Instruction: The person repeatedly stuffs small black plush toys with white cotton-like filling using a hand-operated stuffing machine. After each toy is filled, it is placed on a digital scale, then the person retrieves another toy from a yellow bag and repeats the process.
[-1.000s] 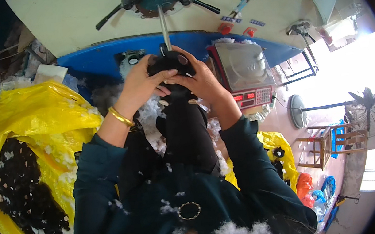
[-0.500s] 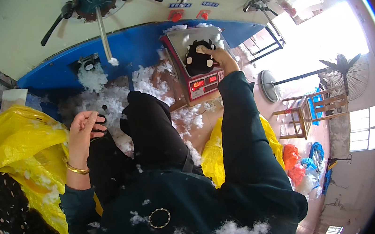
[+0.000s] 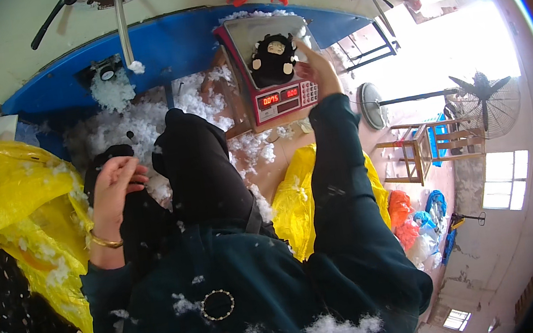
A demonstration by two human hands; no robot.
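A small black plush toy [image 3: 272, 59] with a pale face and pale paws lies on the metal pan of a red digital scale [image 3: 263, 103], whose red display is lit. My right hand [image 3: 315, 68] is just beside the toy's right side, fingers apart and holding nothing. Over my left knee hovers my left hand [image 3: 117, 185], its fingers loosely bent, with nothing visible in them. Part of its palm side is hidden.
White stuffing fluff [image 3: 140, 124] covers the floor under the blue-edged machine [image 3: 149, 44]. A yellow sack [image 3: 19, 179] holding black spotted pieces [image 3: 22, 306] stands at my left. Another yellow sack [image 3: 295, 206], a standing fan [image 3: 483, 101] and a wooden chair [image 3: 416, 153] are to my right.
My right hand has let go of the plush toy and drawn back to its right. The scale's display now shows a different reading. My left hand stays near my knee.
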